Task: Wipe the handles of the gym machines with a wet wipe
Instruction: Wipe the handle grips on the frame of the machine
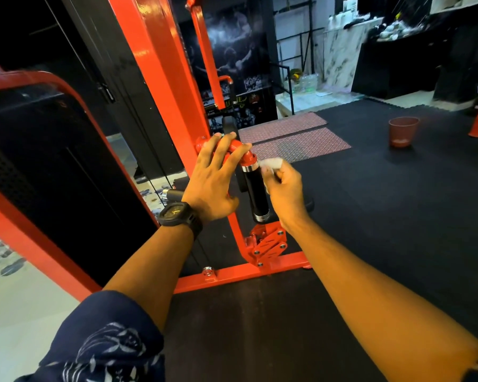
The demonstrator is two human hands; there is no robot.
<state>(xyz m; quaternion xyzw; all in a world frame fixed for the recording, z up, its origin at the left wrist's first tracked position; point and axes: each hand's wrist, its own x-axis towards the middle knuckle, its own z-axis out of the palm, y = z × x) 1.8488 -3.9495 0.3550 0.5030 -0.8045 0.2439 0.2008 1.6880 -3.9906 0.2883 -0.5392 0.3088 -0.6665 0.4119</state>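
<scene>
A black cylindrical handle (pixel 257 191) with chrome end rings hangs from a red bent arm (pixel 239 150) of the gym machine, at the centre of the head view. My left hand (pixel 213 183), with a black watch on the wrist, rests on that red arm with fingers spread over the bend. My right hand (pixel 283 188) pinches a white wet wipe (pixel 271 163) just right of the handle's upper chrome ring. Whether the wipe touches the ring is hard to tell. A second black handle (pixel 174 194) shows partly behind my left wrist.
The red machine frame (pixel 160 67) and its black shrouded weight stack (pixel 39 166) fill the left. A red base bar (pixel 232 274) crosses the black rubber floor below the handle. A red bucket (pixel 403 131) stands on the floor at right, with patterned mats (pixel 295 144) beyond the handle.
</scene>
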